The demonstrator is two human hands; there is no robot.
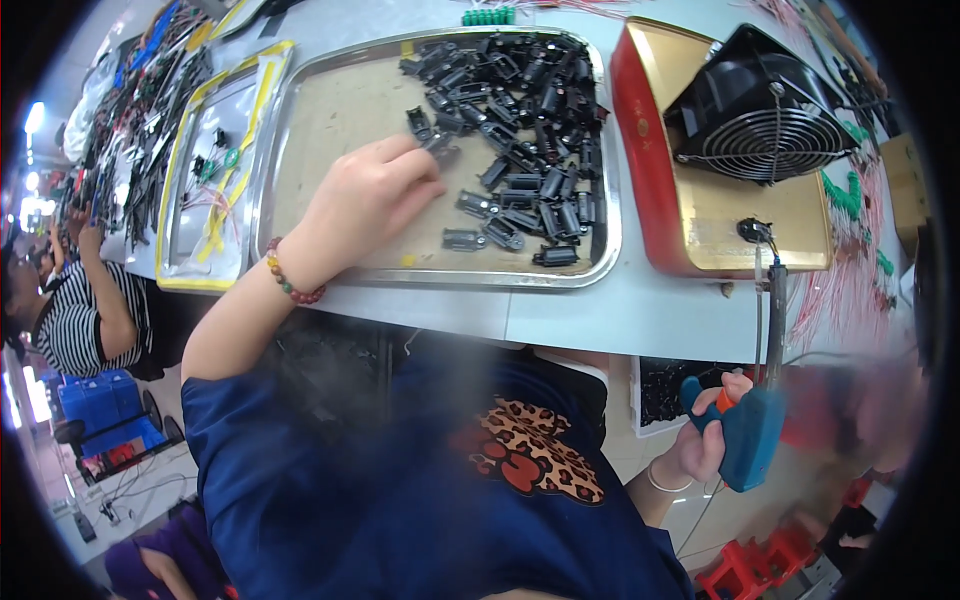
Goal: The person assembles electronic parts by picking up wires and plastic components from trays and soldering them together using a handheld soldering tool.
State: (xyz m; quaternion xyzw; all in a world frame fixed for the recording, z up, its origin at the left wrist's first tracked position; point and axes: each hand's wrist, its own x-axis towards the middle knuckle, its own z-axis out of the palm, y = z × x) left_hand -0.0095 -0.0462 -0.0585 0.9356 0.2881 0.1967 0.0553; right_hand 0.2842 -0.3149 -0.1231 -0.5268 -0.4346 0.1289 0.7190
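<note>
A large metal tray (275,190) on the table holds a heap of small black plastic housings (520,100). My left hand (375,195), with a beaded bracelet at the wrist, is over the tray at the heap's left edge. Its fingers are curled, and a blurred grey-black piece (445,155) shows by the fingertips; whether they grip it is unclear. Low on the right, my right hand (705,440) is wrapped round a teal soldering gun (752,440) with an orange trigger. The gun's metal barrel points away toward a small dark piece (755,230) on the gold box lid.
A red and gold tin box (650,150) stands right of the tray, bearing a black fan (770,110) with a wire guard. Pink wires (850,300) lie beyond it. On the left is a yellow-edged tray (175,240); a co-worker in stripes (95,320) sits past it.
</note>
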